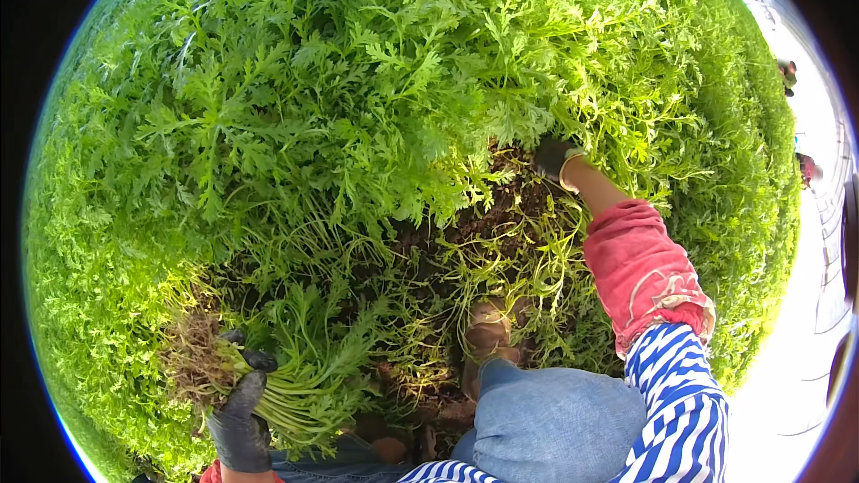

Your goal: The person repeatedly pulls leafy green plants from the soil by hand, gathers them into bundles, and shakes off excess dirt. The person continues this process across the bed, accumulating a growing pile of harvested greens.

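My left hand [243, 409], in a dark glove, grips a bunch of leafy green plants [302, 382] near their base at the lower left. Their soil-covered roots [194, 359] point left and the leaves spread right. My right hand [556, 157], also in a dark glove, reaches into the standing plants [510, 121] right of centre. Leaves hide its fingers, so its grip cannot be seen. A red sleeve cover [644, 268] is on the right forearm over a blue-and-white striped sleeve.
Dense feathery-leaved plants [376, 67] surround a patch of dark soil [496, 215] strewn with loose stems. My denim-covered knee [557, 416] and a brown shoe [488, 329] are at the lower middle. Partly visible people [807, 169] are beyond the bed's right edge.
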